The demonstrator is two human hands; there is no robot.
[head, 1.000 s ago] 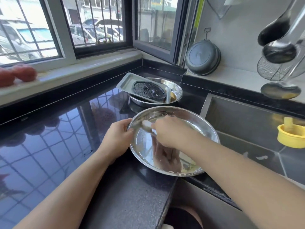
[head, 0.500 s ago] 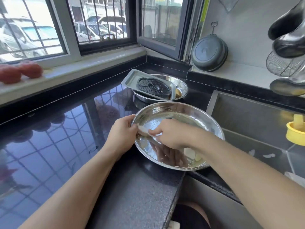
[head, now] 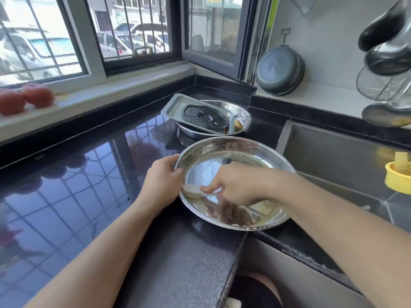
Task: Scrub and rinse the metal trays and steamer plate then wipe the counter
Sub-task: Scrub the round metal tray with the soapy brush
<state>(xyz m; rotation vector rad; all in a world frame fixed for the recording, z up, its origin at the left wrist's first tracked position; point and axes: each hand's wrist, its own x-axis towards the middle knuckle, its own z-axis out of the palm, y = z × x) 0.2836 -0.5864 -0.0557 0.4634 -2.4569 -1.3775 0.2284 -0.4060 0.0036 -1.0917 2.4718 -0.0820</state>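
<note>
Pressing pale sponge [head: 193, 190] beneath right-hand fingers [head: 211, 188] inside round tray [head: 233, 147].

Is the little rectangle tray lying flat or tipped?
Tipped. The rectangular tray leans across the rim of the round metal bowl, its right end down inside, the dark steamer plate resting on it.

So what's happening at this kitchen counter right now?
A person is scrubbing a round perforated steel steamer plate on the black counter, beside the sink. The left hand grips the plate's rim, while the right hand holds a pale scrubbing pad inside it. Behind, a rectangular metal tray with a dark round strainer sits tilted in a steel bowl.
</note>
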